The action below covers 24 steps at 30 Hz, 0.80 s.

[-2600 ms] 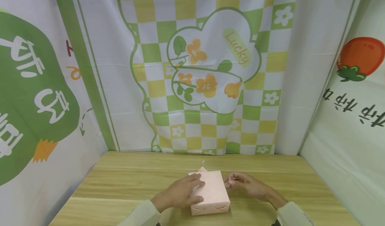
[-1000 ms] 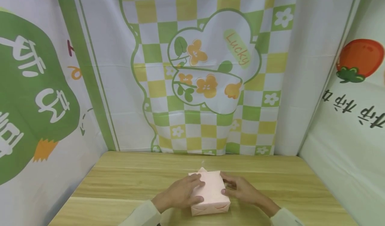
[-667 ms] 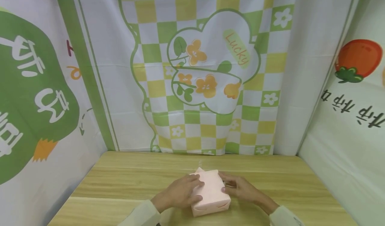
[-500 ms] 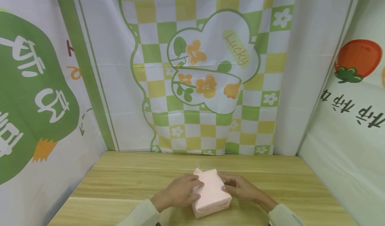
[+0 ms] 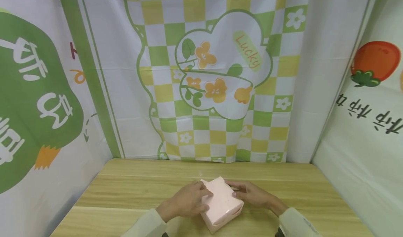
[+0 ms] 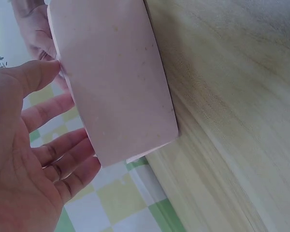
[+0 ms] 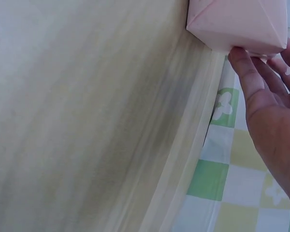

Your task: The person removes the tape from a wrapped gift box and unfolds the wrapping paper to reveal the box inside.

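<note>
A pale pink paper-wrapped box [image 5: 221, 200] lies on the wooden table, turned at an angle. In the head view my left hand [image 5: 189, 199] rests on its upper left part, fingers spread and only slightly bent. The left wrist view shows that hand's thumb and fingertips [image 6: 46, 145] along one edge of the box. My right hand [image 5: 253, 194] touches the box's right side, its thumb near the top edge and a finger farther back. Folded paper flaps show on the box's end [image 7: 246, 21] in the right wrist view. Some right fingers are partly hidden there.
The wooden table [image 5: 141, 184] stretches out around the box. Behind it hangs a green, yellow and white checked curtain [image 5: 217, 132]. Printed white cloth walls [image 5: 362, 167] stand on both sides. A faint clear strip [image 5: 201, 173] shows just beyond the box.
The right hand, earlier pinching something small beside the box, now touches its side. The box has turned counterclockwise, its near end swinging right, with the left hand staying on it.
</note>
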{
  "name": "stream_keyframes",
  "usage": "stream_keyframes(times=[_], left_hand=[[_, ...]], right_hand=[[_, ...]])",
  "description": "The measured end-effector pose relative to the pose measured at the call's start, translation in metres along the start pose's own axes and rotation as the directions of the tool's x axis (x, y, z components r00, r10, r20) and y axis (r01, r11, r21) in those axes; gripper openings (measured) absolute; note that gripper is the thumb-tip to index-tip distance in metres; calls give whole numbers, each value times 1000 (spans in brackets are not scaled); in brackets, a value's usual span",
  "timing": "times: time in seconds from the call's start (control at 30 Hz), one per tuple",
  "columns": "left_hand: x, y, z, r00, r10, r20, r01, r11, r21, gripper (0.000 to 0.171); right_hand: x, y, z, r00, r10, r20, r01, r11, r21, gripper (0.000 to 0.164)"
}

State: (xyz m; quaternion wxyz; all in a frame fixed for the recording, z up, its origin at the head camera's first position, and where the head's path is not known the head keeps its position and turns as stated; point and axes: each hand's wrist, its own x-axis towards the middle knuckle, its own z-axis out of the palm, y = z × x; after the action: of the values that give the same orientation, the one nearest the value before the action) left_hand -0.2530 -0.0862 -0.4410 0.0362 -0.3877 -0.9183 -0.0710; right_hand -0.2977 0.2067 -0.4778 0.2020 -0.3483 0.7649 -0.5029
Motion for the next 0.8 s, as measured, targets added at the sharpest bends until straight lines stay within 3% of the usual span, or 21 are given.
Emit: stream_keyframes(times=[0.23, 0.57, 0.8], left_hand=[[1, -7, -2, 1000, 6, 7, -6, 997, -75, 36], [4, -24, 8, 998, 67, 15, -62, 975, -212, 36], [6, -28, 10, 997, 79, 25, -70, 966, -248, 46]], right_hand=[[3, -4, -5, 998, 62, 26, -62, 998, 11, 53], [4, -3, -3, 998, 27, 59, -31, 997, 66, 51], [5, -3, -4, 997, 45, 64, -52, 993, 107, 51]])
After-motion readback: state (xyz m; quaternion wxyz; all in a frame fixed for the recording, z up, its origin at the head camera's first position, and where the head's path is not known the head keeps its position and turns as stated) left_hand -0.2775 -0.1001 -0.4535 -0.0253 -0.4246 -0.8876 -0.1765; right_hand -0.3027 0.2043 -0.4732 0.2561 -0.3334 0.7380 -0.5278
